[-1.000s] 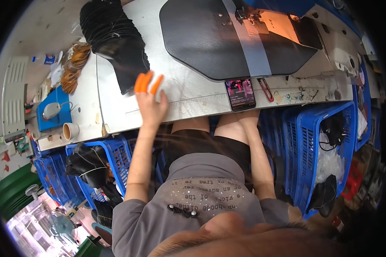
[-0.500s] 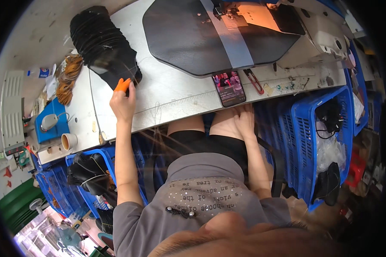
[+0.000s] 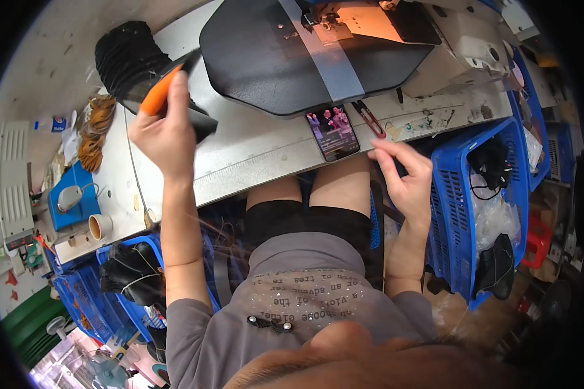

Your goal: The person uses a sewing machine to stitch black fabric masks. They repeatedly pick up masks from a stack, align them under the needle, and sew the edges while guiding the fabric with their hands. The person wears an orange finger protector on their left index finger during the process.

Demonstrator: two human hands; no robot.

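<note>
My left hand [image 3: 165, 139] is closed on a dark shoe-upper-like black piece [image 3: 203, 124], thumb and fingers pinching it. A bright orange cover [image 3: 160, 92] shows along the fingers of that hand. Behind it, a long stack of black pieces [image 3: 133, 58] lies on the white table at the left, partly hidden by the hand. My right hand [image 3: 405, 181] hovers at the table's front edge, fingers loosely bent and apart, with nothing visible in them. Nearest to it are red-handled thread snips [image 3: 368, 120] and a phone [image 3: 332, 133] with a lit screen.
A sewing machine [image 3: 331, 26] with a lit needle area stands at the back, a black padded plate [image 3: 253, 58] around it. Blue baskets [image 3: 444, 214] flank my legs. A tan cup [image 3: 100, 225] and orange-brown bundles [image 3: 97, 133] are at the left.
My left hand has drawn back from the stack's near end and lifted with a black piece in it. My right hand has risen from my thigh to the table edge.
</note>
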